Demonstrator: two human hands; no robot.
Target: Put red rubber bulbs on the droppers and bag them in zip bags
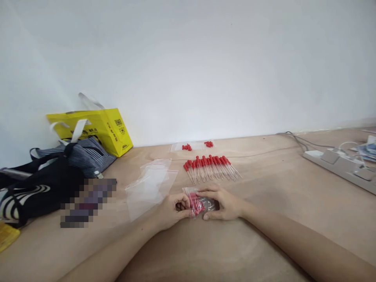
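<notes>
A clear zip bag (199, 204) with red pieces and clear parts inside lies between my hands. My left hand (175, 209) has its fingers curled and pinches the bag's left end. My right hand (221, 203) is curved around the bag's right end, thumb below and fingers above. Just beyond, a row of clear droppers with red tops (210, 168) lies side by side on the wooden table. Flat clear zip bags (151, 188) overlap to the left of my left hand.
Small red caps (187, 147) rest on a clear bag near the wall. At the left are a yellow bag (110, 131), a striped bag (91, 156) and a black bag (38, 192). A power strip (343, 166) with cables lies at the right.
</notes>
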